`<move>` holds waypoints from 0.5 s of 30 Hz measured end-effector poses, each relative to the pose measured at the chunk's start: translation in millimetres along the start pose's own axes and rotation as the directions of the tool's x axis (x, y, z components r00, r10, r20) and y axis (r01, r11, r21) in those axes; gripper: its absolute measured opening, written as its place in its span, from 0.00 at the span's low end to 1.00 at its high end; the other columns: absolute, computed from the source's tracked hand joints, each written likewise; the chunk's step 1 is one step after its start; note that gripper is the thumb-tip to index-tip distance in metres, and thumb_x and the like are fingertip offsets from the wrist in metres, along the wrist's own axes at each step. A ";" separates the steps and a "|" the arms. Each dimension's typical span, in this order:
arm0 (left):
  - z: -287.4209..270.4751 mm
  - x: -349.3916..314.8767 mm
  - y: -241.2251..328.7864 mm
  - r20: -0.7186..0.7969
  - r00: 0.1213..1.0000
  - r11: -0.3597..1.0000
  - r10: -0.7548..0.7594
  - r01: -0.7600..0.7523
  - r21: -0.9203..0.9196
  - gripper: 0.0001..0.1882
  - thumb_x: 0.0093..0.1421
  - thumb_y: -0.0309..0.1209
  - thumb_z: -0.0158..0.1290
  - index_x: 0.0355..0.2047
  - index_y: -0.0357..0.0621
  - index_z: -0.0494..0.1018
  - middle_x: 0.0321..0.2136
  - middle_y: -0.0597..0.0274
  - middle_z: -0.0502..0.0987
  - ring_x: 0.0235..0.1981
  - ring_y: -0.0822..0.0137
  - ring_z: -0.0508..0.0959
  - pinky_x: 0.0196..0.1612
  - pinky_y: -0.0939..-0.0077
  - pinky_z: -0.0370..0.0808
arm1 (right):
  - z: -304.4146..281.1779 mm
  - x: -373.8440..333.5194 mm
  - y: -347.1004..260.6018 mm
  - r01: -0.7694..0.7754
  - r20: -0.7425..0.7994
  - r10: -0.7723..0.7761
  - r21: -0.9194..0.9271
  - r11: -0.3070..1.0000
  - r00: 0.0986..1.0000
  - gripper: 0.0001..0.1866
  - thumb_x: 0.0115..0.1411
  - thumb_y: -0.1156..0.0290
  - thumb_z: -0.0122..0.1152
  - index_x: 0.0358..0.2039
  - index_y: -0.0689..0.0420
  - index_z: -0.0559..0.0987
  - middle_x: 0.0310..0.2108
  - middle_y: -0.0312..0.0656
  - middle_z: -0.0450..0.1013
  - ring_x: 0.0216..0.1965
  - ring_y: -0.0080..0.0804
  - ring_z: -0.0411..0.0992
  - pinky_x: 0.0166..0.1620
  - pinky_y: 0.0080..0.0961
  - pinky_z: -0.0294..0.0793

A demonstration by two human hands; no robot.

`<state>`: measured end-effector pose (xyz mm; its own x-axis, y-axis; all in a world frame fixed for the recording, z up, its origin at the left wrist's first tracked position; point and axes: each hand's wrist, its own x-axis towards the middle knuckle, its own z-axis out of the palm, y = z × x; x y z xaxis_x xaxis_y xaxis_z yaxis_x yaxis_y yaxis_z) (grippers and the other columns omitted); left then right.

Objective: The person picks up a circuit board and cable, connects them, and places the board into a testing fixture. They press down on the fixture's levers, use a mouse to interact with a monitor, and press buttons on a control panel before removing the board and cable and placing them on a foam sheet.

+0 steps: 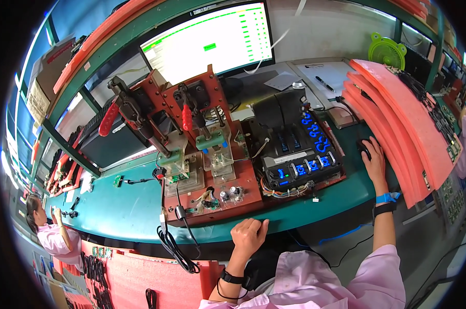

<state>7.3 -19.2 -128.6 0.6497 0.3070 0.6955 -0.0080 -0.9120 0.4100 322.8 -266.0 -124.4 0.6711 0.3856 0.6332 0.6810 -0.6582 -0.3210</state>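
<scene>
My right hand [375,164] lies over a black computer mouse [365,151] on the green bench, fingers curved round it. My left hand [249,236] rests at the bench's front edge, its fingers curled into a loose fist with nothing visible in it. Just beyond it stands a red test fixture [233,202] with two toggle clamps, one with a red handle [108,119], the other with a smaller red grip [187,118]. Under the left clamp a green circuit board [180,176] sits in a clear holder. A black cable [173,252] hangs off the front edge.
A black device with blue-lit parts [305,167] stands right of the fixture. Behind is a lit monitor [207,44]. Stacked pink foam sheets [397,129] carry cables at the right; another pink foam sheet [130,275] lies lower left. Another person [57,237] works at far left.
</scene>
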 end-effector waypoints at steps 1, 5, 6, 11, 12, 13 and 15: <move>-0.4 0.1 0.1 0.000 1.000 1.000 -0.001 0.001 0.001 0.18 0.44 0.25 0.58 0.09 0.42 0.59 0.08 0.58 0.61 0.10 0.57 0.63 0.13 0.68 0.57 | 0.5 0.0 0.3 0.000 0.000 0.000 0.000 1.000 1.000 0.17 0.52 0.73 0.52 0.45 0.54 0.70 0.53 0.45 0.60 0.49 0.50 0.61 0.50 0.36 0.62; -1.2 0.4 1.3 -0.002 1.000 1.000 0.003 -0.003 -0.002 0.18 0.44 0.25 0.58 0.09 0.42 0.59 0.08 0.58 0.61 0.10 0.57 0.63 0.13 0.68 0.57 | 0.3 -0.5 1.9 0.008 -0.004 -0.008 -0.018 1.000 1.000 0.17 0.53 0.73 0.52 0.45 0.54 0.70 0.53 0.46 0.60 0.49 0.50 0.61 0.50 0.37 0.62; -1.2 0.2 1.8 0.000 1.000 1.000 0.004 -0.004 -0.003 0.18 0.44 0.25 0.58 0.09 0.42 0.59 0.08 0.58 0.61 0.10 0.57 0.63 0.13 0.68 0.57 | -0.6 -0.6 1.6 0.002 0.001 -0.002 -0.015 1.000 1.000 0.17 0.53 0.73 0.52 0.45 0.54 0.70 0.53 0.46 0.60 0.49 0.50 0.61 0.50 0.37 0.61; 0.3 0.3 2.2 -0.005 1.000 1.000 -0.002 0.002 -0.004 0.18 0.45 0.25 0.58 0.09 0.42 0.59 0.08 0.58 0.60 0.10 0.56 0.63 0.13 0.68 0.57 | -1.6 -1.2 0.0 -0.012 0.012 0.012 0.003 1.000 1.000 0.17 0.53 0.73 0.52 0.45 0.54 0.70 0.53 0.46 0.60 0.49 0.50 0.61 0.51 0.37 0.61; 0.7 1.2 1.9 -0.009 1.000 1.000 -0.001 0.001 -0.003 0.18 0.45 0.25 0.58 0.09 0.42 0.59 0.08 0.58 0.60 0.10 0.56 0.62 0.13 0.68 0.56 | -2.0 -0.9 0.0 -0.011 0.013 0.011 0.009 1.000 1.000 0.17 0.53 0.73 0.52 0.45 0.54 0.70 0.53 0.46 0.60 0.49 0.50 0.61 0.51 0.37 0.61; 0.9 0.9 3.2 -0.011 1.000 1.000 -0.002 0.002 -0.004 0.18 0.45 0.25 0.58 0.09 0.42 0.58 0.08 0.58 0.60 0.10 0.56 0.62 0.13 0.68 0.56 | -2.9 -1.2 1.0 -0.015 0.019 0.015 0.006 1.000 1.000 0.17 0.53 0.73 0.52 0.45 0.54 0.70 0.53 0.46 0.60 0.49 0.50 0.61 0.51 0.37 0.61; -0.2 0.0 3.3 0.036 0.999 0.999 -0.029 0.028 0.027 0.17 0.45 0.27 0.57 0.09 0.43 0.60 0.09 0.58 0.62 0.11 0.57 0.64 0.13 0.68 0.58 | -2.3 -0.6 4.3 -0.001 0.001 0.001 -0.004 1.000 1.000 0.17 0.53 0.72 0.52 0.45 0.53 0.70 0.53 0.46 0.60 0.49 0.50 0.61 0.51 0.37 0.61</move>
<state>7.1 -22.1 -127.2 0.6764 0.3236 0.6617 0.0305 -0.9099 0.4138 324.7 -270.5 -124.5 0.6722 0.3857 0.6320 0.6793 -0.6609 -0.3191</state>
